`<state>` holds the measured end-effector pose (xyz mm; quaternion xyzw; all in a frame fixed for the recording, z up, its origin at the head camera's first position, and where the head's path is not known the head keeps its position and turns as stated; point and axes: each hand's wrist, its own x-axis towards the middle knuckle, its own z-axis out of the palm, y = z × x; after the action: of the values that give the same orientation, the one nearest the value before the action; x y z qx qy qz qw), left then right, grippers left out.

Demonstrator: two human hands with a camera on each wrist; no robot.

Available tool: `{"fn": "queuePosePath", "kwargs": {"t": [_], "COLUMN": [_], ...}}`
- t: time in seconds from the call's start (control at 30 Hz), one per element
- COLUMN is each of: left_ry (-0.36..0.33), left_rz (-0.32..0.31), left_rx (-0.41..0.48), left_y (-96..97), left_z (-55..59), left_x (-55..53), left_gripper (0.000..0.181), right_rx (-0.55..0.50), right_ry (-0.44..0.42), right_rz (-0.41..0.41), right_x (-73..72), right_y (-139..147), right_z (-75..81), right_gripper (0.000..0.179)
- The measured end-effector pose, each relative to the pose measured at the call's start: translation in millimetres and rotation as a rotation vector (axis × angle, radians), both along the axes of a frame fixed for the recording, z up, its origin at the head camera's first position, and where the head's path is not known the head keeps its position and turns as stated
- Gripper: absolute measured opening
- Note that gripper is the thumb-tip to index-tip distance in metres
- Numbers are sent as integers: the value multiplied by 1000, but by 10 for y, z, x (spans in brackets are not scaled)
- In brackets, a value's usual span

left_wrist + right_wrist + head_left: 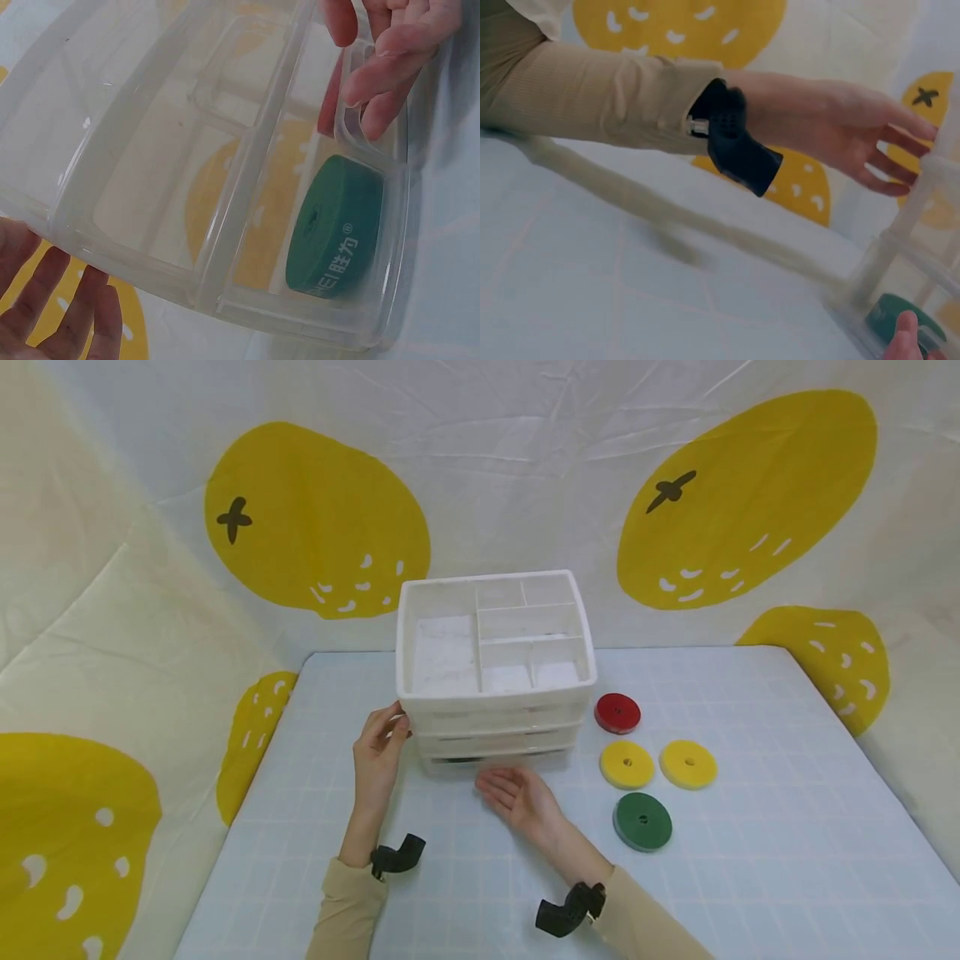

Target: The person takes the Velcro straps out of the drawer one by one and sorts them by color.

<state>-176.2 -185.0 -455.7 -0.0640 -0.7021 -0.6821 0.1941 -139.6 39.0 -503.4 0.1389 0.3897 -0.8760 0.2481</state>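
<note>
A white drawer organizer (495, 700) with a divided top tray stands at the table's back. My left hand (378, 752) touches its left side with loosely bent fingers; the right wrist view shows this hand (832, 124) from the side. My right hand (525, 802) is palm up at the lowest drawer, fingers extended. In the left wrist view its fingers (394, 71) overlap the drawer's clear handle (351, 135); whether they touch it I cannot tell. Through the clear drawer front shows a green tape roll (337, 232), with a red piece (330, 97) behind the handle.
Right of the organizer lie a red roll (617, 713), a yellow roll (627, 765), another yellow roll (688, 764) and a green roll (642, 821). A patterned white cloth (517, 460) hangs behind the pale checked table (750, 877).
</note>
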Motion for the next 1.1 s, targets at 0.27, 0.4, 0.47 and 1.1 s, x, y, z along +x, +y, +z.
{"fn": "queuePosePath", "kwargs": {"t": [0.27,0.4,0.47,1.1], "left_ry": [-11,-10,-12,-10], "left_rz": [3,5,0,-11], "left_rx": [-18,-20,-9,25], "left_y": [-4,-7,-9,-2], "left_z": [17,10,6,15], "left_x": [10,11,11,-3], "left_gripper": [32,31,32,31], "right_rx": [-11,-21,-33,25], "right_ry": [4,-6,-23,-36], "right_rz": [20,42,55,217], "right_x": [192,308,369,830], "right_y": [13,16,14,92], "right_z": [-10,-11,-11,7], "right_gripper": [50,49,47,54]}}
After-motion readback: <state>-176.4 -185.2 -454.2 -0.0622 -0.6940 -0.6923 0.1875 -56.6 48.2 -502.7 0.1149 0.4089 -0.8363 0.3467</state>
